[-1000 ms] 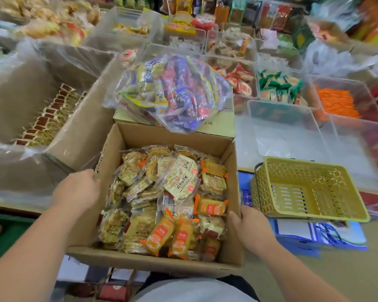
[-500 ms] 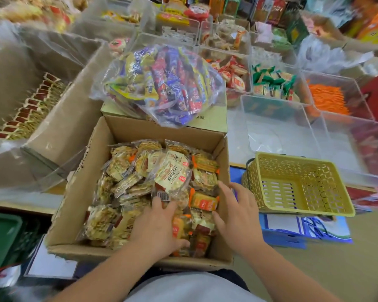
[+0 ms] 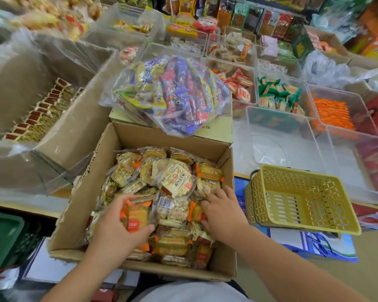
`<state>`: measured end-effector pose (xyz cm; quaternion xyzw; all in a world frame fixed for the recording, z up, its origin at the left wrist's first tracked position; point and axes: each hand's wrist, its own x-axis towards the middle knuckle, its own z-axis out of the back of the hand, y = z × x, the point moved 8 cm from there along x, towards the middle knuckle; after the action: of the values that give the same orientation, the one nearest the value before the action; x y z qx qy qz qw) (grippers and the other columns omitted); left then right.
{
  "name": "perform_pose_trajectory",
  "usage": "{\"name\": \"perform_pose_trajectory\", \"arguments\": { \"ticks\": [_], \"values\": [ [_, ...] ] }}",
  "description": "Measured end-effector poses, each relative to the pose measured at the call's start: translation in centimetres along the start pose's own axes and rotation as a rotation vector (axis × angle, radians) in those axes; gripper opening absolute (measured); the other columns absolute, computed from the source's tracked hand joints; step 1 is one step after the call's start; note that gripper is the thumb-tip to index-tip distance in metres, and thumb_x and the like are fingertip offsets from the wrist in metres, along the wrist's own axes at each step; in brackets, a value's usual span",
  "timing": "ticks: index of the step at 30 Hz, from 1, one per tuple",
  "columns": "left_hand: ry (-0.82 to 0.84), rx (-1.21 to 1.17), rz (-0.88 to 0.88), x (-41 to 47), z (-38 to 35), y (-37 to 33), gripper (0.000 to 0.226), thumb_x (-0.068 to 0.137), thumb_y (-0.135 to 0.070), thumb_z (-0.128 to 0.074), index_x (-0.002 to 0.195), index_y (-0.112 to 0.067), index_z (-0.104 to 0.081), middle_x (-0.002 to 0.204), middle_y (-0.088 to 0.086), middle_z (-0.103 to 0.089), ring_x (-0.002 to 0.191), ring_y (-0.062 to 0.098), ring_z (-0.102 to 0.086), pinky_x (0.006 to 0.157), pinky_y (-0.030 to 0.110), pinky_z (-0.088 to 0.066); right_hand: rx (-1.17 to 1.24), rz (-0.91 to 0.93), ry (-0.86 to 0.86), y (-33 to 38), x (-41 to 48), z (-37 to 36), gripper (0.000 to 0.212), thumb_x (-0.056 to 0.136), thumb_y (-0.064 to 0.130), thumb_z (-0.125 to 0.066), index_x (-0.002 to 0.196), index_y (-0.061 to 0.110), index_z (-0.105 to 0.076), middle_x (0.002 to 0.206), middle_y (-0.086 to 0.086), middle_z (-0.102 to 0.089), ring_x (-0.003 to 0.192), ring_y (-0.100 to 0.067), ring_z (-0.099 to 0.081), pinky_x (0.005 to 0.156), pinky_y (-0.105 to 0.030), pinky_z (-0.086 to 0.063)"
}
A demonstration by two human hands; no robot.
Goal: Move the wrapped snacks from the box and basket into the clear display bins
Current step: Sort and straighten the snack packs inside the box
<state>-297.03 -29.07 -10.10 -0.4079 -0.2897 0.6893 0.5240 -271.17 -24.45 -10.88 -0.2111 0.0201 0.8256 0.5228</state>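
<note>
Now that both hands are off the outer walls of the open brown cardboard box [image 3: 79, 203], which they clasp in the view from a second back, they are down inside it among the heap of small clear-and-orange wrapped snacks [image 3: 175, 182]. To my eye that means the box is placed where the person wants it and the picking has begun. Judging by the full heap, nothing has left it yet.

The left hand [image 3: 116, 223] works at the near left of the box. Its thumb lies over the top edge and its fingers curl under a flat orange-wrapped snack packet [image 3: 138, 216], which it grasps and tips up a little off the pile. The right hand [image 3: 223, 212] lies at the near right of the box, palm down, fingers spread and fairly straight across the packets. They touch the wrappers, but I see no closed grasp. Both forearms come in low over the near edge of the box.

Just right of the box sits the yellow perforated plastic basket [image 3: 255, 203], with nothing in it. Beyond the box's far right corner stands a large clear plastic display bin [image 3: 277, 147], also bare. I judge the orange packet is bound there.
</note>
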Motion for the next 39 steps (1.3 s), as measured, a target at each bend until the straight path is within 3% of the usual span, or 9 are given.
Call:
{"name": "perform_pose_trajectory", "arguments": {
  "ticks": [5,9,14,19,22,27,31,33,39],
  "values": [
    [-0.227,-0.238,0.099,-0.3,2.1,3.1,0.069,0.066,-0.036,-0.095,0.112,-0.059,-0.049,0.104,-0.014,-0.063,0.084,0.016,-0.068,0.067,0.045,-0.063,0.067,0.047,-0.037,-0.2,0.9,1.4,0.041,0.08,0.055,-0.06,0.108,0.026,-0.063,0.104,0.006,-0.053,0.11,-0.024,-0.044,0.101,-0.045,-0.032],
    [-0.296,-0.247,0.068,-0.1,2.3,2.7,0.068,0.066,-0.039,-0.094,0.112,-0.059,-0.047,0.102,-0.016,-0.062,0.085,0.012,-0.066,0.063,0.034,-0.058,0.494,0.055,-0.22,-2.7,1.1,4.6,0.031,0.067,0.053,-0.062,0.076,0.026,-0.052,0.082,0.009,-0.047,0.083,-0.015,-0.046,0.072,-0.031,-0.043],
    [-0.287,-0.213,0.058,-0.3,2.0,2.2,0.066,0.072,-0.037,-0.092,0.112,-0.059,-0.045,0.105,-0.017,-0.062,0.082,0.007,-0.067,0.051,0.017,-0.052,0.536,-0.116,-0.108,-5.7,5.2,5.1,0.032,0.073,0.042,-0.075,0.086,0.018,-0.059,0.136,-0.008,-0.055,0.132,-0.026,-0.048,0.089,-0.029,-0.04],
    [-0.268,-0.169,0.002,-0.7,2.0,1.2,0.065,0.073,-0.04,-0.09,0.114,-0.057,-0.043,0.11,-0.018,-0.059,0.088,0.007,-0.066,0.065,0.023,-0.054,0.357,-0.125,0.193,-3.8,6.9,2.6,0.036,0.081,0.055,-0.065,0.089,0.021,-0.056,0.097,-0.002,-0.052,0.102,-0.024,-0.053,0.079,-0.035,-0.049],
    [-0.267,-0.12,-0.035,-0.9,2.0,0.5,0.067,0.072,-0.043,-0.088,0.113,-0.062,-0.039,0.113,-0.024,-0.053,0.091,0.004,-0.063,0.066,0.018,-0.048,0.433,-0.167,0.192,-3.2,6.3,1.8,0.034,0.083,0.051,-0.065,0.102,0.023,-0.061,0.113,-0.003,-0.044,0.098,-0.023,-0.057,0.082,-0.037,-0.053],
    [-0.276,-0.101,-0.036,-0.8,1.9,0.3,0.07,0.072,-0.044,-0.089,0.111,-0.069,-0.037,0.109,-0.027,-0.053,0.086,0.001,-0.061,0.062,0.014,-0.044,0.615,-0.12,-0.03,-3.5,3.0,3.5,0.042,0.086,0.054,-0.072,0.121,0.031,-0.067,0.123,0.0,-0.038,0.103,-0.019,-0.055,0.091,-0.034,-0.05],
    [-0.257,-0.099,-0.007,-0.6,1.7,0.8,0.067,0.072,-0.042,-0.09,0.117,-0.059,-0.043,0.105,-0.022,-0.057,0.086,0.004,-0.061,0.062,0.022,-0.048,0.965,-0.132,-0.301,-5.8,-1.6,6.1,0.016,0.082,0.05,-0.079,0.09,0.051,-0.065,0.121,0.008,-0.042,0.098,-0.007,-0.056,0.082,-0.012,-0.043],
    [-0.254,-0.082,0.022,-0.5,1.6,0.7,0.067,0.071,-0.041,-0.091,0.117,-0.055,-0.044,0.104,-0.02,-0.058,0.086,0.005,-0.061,0.061,0.025,-0.049,1.136,-0.153,-0.377,-7.8,-4.1,5.9,0.035,0.082,0.034,-0.083,0.084,0.06,-0.059,0.116,-0.002,-0.054,0.093,-0.017,-0.063,0.081,-0.023,-0.049],
    [-0.385,-0.252,0.107,-0.7,-1.0,-3.0,0.072,0.06,-0.034,-0.098,0.111,-0.056,-0.053,0.106,-0.015,-0.063,0.089,0.017,-0.066,0.069,0.044,-0.06,1.446,-0.465,-0.469,-18.3,-10.6,-1.7,0.045,0.082,0.011,-0.083,0.115,0.023,-0.054,0.085,0.008,-0.073,0.072,-0.003,-0.07,0.062,-0.017,-0.055]
  ]
}}
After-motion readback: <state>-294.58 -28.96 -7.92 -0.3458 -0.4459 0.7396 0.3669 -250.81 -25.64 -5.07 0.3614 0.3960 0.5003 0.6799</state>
